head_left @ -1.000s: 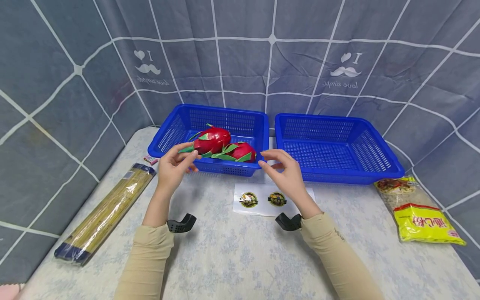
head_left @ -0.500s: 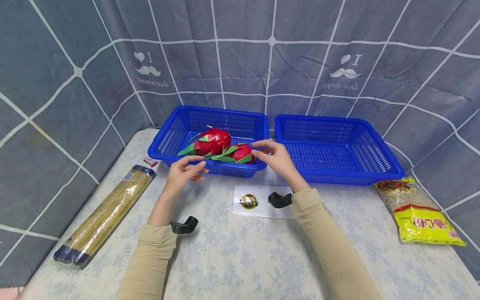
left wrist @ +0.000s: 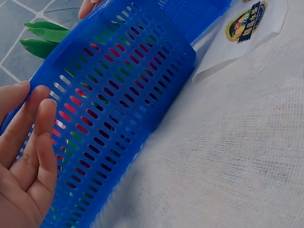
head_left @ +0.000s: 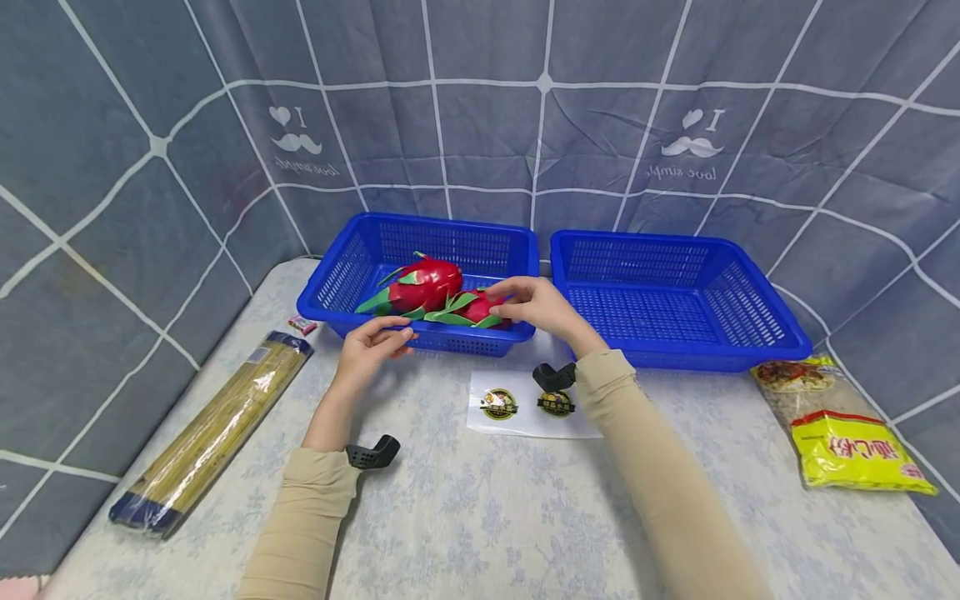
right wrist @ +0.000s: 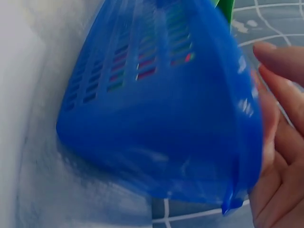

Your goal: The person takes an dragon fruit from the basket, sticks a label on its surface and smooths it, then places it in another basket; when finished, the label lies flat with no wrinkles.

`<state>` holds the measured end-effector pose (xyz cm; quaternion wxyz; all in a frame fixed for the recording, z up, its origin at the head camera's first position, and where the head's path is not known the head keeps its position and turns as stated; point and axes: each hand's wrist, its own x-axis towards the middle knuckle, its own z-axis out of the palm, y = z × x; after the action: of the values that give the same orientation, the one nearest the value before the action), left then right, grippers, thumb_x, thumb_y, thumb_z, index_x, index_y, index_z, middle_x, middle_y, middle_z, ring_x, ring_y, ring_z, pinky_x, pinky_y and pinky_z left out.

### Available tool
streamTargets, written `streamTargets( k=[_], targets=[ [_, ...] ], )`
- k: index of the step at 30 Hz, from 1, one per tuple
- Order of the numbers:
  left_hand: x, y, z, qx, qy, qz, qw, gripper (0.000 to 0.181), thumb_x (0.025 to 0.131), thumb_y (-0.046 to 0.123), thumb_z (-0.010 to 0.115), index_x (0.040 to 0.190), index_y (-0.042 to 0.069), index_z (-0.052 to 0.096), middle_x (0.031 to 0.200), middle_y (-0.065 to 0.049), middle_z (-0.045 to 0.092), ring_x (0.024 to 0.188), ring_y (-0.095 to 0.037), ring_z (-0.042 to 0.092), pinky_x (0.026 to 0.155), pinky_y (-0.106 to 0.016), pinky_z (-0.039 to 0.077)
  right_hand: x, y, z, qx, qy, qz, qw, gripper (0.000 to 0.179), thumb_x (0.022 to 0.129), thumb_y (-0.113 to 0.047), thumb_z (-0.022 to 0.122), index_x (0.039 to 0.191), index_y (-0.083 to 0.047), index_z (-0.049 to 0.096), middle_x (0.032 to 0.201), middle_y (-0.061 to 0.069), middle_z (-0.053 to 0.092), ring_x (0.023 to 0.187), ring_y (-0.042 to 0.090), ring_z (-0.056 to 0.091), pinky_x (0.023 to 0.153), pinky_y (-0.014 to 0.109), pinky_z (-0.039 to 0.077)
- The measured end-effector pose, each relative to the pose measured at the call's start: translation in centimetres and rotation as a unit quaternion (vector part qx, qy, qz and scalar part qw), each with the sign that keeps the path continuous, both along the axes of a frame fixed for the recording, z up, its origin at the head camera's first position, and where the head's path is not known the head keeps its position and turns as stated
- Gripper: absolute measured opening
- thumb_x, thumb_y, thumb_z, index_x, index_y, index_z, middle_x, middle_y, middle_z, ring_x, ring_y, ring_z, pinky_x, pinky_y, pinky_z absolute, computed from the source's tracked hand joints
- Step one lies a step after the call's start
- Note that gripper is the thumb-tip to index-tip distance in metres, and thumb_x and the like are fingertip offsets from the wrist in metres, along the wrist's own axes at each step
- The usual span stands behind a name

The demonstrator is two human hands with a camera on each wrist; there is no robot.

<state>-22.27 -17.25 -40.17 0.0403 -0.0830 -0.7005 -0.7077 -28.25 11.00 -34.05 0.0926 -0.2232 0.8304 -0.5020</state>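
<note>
Dragon fruits lie side by side in the left blue basket [head_left: 450, 229], and I watch the hands at its front edge through the head camera. The larger fruit [head_left: 429, 282] is on the left; the smaller fruit [head_left: 474, 310] sits nearer the front right corner. Neither has shifted visibly over the last second.

My right hand [head_left: 542, 307] has travelled most: a second ago it hung just right of the smaller fruit, and now its bent fingers and thumb reach over that fruit's right end. I cannot tell whether they grip it or merely touch. My left hand [head_left: 371, 348] was up by the larger fruit's green stem; it has dropped to the front rim, fingers loosely curved and holding nothing. Whether it touches the rim, I can't say.

Half a second ago, the right wrist's black mount [head_left: 553, 377] covered one logo on the white sheet [head_left: 528, 402]; both logos show now. The right blue basket [head_left: 686, 356] stands where it was.
</note>
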Motion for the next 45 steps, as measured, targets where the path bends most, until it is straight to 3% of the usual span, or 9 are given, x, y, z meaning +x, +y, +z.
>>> streamTargets(
  k=[8,15,20,35,41,45],
  targets=[
    [0.0,0.0,-0.2,0.004,0.004,-0.006,1.0000,0.033,0.090,0.010,0.064,0.116,-0.008,0.057,0.087,0.001,0.071,0.075,-0.017,0.068,0.079,-0.035,0.053,-1.3,0.1,0.2,0.040,-0.040,0.020,0.9982,0.031,0.083,-0.013,0.070,0.113,-0.006,0.067,0.108,0.009,0.067,0.090,0.036,0.060,0.071,0.038,0.052],
    [-0.2,-0.1,-0.4,0.018,0.000,-0.009,0.9998,0.033,0.090,0.007,0.063,0.117,-0.010,0.056,0.088,-0.004,0.072,0.072,-0.013,0.067,0.077,-0.032,0.054,-1.9,-0.2,0.5,0.055,-0.061,0.028,0.9963,0.030,0.080,-0.013,0.074,0.108,-0.005,0.070,0.102,0.008,0.070,0.082,0.023,0.063,0.071,0.034,0.052],
    [-0.2,-0.2,-0.3,0.016,-0.004,-0.008,0.9998,0.033,0.090,0.006,0.062,0.119,-0.010,0.055,0.089,-0.005,0.072,0.072,-0.012,0.067,0.075,-0.030,0.054,-2.1,-0.6,0.6,0.076,-0.051,0.049,0.9946,0.028,0.078,-0.011,0.075,0.104,-0.003,0.071,0.095,0.007,0.071,0.081,0.014,0.064,0.075,0.033,0.053],
    [-0.1,0.0,-0.2,0.006,0.005,-0.006,0.9999,0.034,0.090,0.010,0.064,0.117,-0.009,0.057,0.085,0.003,0.071,0.074,-0.014,0.067,0.078,-0.035,0.053,-2.2,-0.9,0.6,0.117,-0.029,0.075,0.9898,0.016,0.083,-0.006,0.071,0.097,-0.001,0.072,0.088,0.006,0.071,0.073,0.013,0.061,0.068,0.029,0.051],
    [-0.2,-0.2,-0.4,0.007,0.004,-0.014,0.9999,0.033,0.090,0.007,0.063,0.118,-0.010,0.056,0.083,0.006,0.071,0.075,-0.016,0.067,0.077,-0.032,0.053,-2.2,-0.8,0.6,0.108,-0.023,0.105,0.9883,0.016,0.086,-0.005,0.067,0.101,0.001,0.070,0.091,0.007,0.069,0.075,0.012,0.061,0.069,0.028,0.052],
    [-0.2,-0.3,-0.3,0.009,0.008,-0.012,0.9999,0.032,0.090,0.004,0.062,0.118,-0.010,0.057,0.083,0.006,0.071,0.073,-0.014,0.067,0.074,-0.029,0.054,-2.2,-0.7,0.7,0.094,-0.019,0.107,0.9897,0.019,0.090,-0.008,0.063,0.105,0.001,0.069,0.093,0.007,0.069,0.078,0.015,0.060,0.072,0.034,0.053]
  ],
)
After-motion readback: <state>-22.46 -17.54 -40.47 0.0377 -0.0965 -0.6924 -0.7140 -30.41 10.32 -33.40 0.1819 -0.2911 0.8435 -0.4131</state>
